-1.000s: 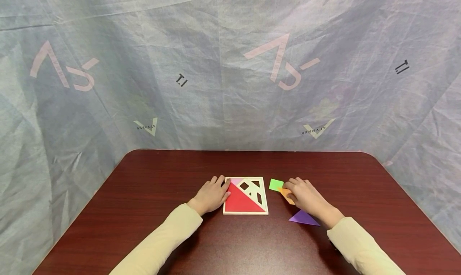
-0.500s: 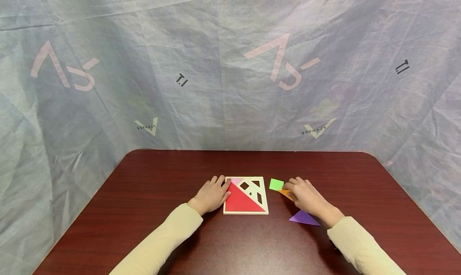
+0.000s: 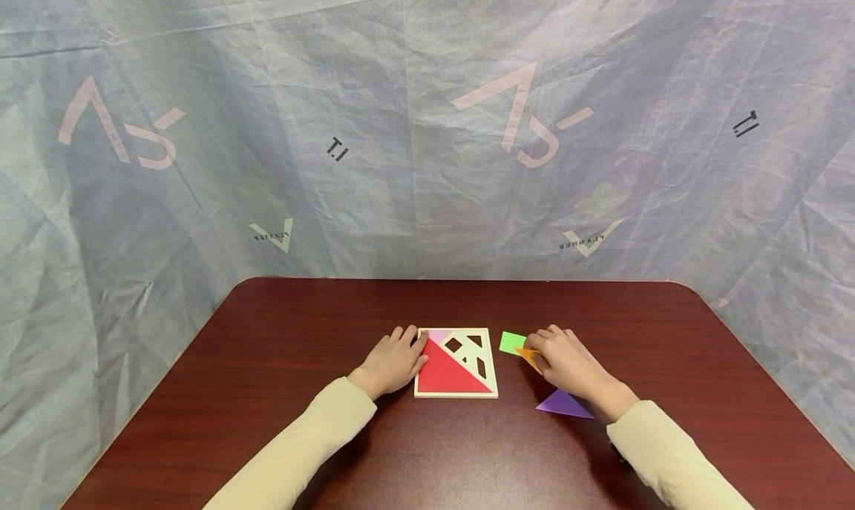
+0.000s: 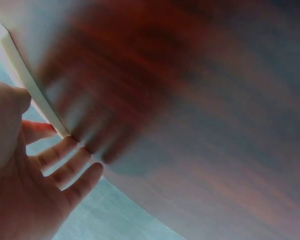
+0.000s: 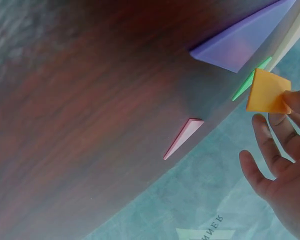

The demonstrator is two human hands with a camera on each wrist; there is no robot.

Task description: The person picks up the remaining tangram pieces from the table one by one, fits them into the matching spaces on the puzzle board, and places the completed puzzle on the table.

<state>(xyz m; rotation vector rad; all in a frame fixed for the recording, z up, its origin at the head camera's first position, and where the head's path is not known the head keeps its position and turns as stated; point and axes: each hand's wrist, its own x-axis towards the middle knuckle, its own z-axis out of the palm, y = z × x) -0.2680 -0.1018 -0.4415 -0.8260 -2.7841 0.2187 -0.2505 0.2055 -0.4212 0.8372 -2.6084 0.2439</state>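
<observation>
A square cream tangram board (image 3: 456,396) lies on the table, holding a large red triangle (image 3: 446,373) and a pink piece (image 3: 437,336); several cut-outs show dark. My left hand (image 3: 390,363) rests on the board's left edge, thumb and fingers fairly straight and touching it. To the right, my right hand (image 3: 571,363) pinches an orange tangram piece (image 5: 268,92) between thumb and fingers, tilted up off the table. Just beyond it lies a green square (image 3: 511,342). A purple triangle (image 3: 563,404) lies nearer, partly under the right wrist. The right wrist view shows a small pink triangle (image 5: 184,138), hidden in the head view.
The dark red-brown table (image 3: 320,309) has rounded far corners. Behind it and along both sides hangs a grey printed cloth (image 3: 374,198).
The orange piece tilts and turns slightly in my right fingers, which shift a little. My left hand and the board stay in place.
</observation>
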